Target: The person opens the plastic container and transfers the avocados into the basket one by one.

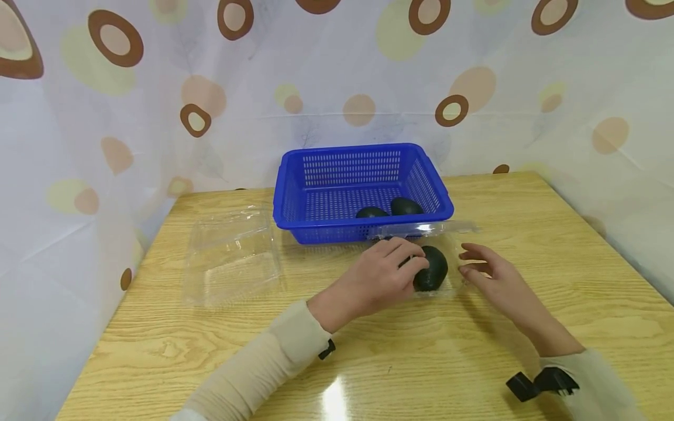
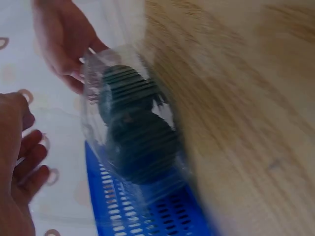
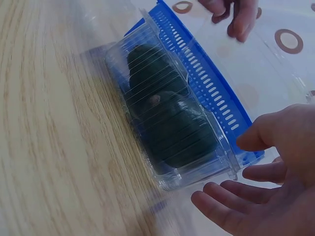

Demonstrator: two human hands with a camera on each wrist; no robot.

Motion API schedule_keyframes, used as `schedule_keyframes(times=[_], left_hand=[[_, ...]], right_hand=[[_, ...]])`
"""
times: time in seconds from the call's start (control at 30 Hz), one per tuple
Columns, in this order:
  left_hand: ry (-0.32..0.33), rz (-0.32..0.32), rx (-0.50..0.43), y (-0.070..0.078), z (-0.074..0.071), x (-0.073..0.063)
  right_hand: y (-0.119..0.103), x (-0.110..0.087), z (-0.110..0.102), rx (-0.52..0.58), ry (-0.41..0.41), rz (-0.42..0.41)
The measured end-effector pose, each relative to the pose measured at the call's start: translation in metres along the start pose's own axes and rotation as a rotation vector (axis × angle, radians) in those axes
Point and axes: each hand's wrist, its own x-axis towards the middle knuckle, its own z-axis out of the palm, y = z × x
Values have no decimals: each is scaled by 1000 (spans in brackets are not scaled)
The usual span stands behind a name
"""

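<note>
A clear plastic clamshell box [image 1: 437, 228] stands in front of the blue basket, with its lid raised at the back. Dark green avocados [image 3: 182, 132] lie inside it, two of them showing through the wall in both wrist views. Above the box hovers my left hand [image 1: 381, 272], its fingers loosely bent; the left wrist view shows them apart from the avocados. At the box's right end is my right hand [image 1: 489, 278], thumb and fingers spread and relaxed. Whether its fingertips touch the plastic I cannot tell.
Behind the box sits a blue perforated basket [image 1: 363, 223] holding an avocado [image 1: 371, 212] and another avocado [image 1: 406, 206]. On the left of the wooden table [image 1: 158, 351] lies a second clear plastic box [image 1: 231, 257]. A patterned curtain [image 1: 326, 70] hangs behind.
</note>
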Motion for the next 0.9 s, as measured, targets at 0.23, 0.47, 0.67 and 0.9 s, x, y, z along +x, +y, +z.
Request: schedule_keyframes(times=[0.23, 0.47, 0.67, 0.9], left_hand=[[-413, -296, -174, -8, 11, -16], [-634, -457, -289, -15, 15, -18], [-660, -445, -283, -17, 13, -15], [-695, -410, -238, -16, 10, -12]], right_hand=[[-3, 8, 4, 29, -39, -14], [-1, 9, 6, 56, -65, -22], [-5, 8, 6, 34, -65, -7], [-7, 5, 4, 1, -79, 4]])
